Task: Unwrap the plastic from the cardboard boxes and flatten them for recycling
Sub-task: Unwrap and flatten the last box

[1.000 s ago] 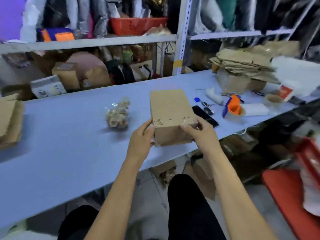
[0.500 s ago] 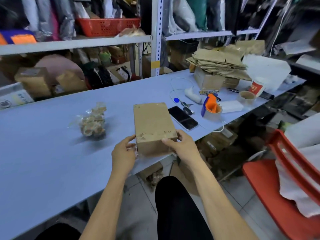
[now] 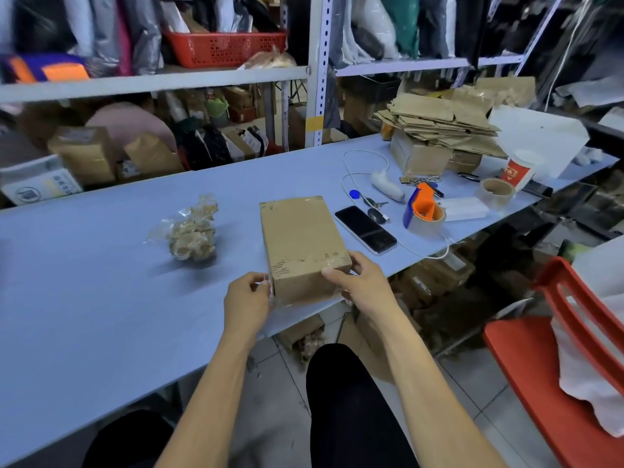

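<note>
The cardboard box [image 3: 302, 246] lies flat at the near edge of the blue table [image 3: 101, 282], its near end overhanging toward the person. The left hand [image 3: 248, 300], at about seven o'clock from the box's middle, has its fingertips curled together on a bit of clear plastic [image 3: 270, 292] at the near left corner. The right hand [image 3: 361, 285], at about five o'clock, grips the near right corner, thumb on top and fingers curled round the side.

The step in hand appears to be getting the film started at that corner. It would go best if the right hand pins the box firmly while the left pulls the loosened film away low and along the box's edge toward nine o'clock, so the sheet peels in one piece rather than tearing into strips. The film looks thin and clingy, so a fresh pinch closer to the box will likely be needed as it stretches.

A wad of crumpled plastic [image 3: 190, 233] sits at nine o'clock; flattened boxes [image 3: 439, 125] are stacked at two o'clock, beyond the phone [image 3: 364, 229] and tape dispenser [image 3: 423, 209].
</note>
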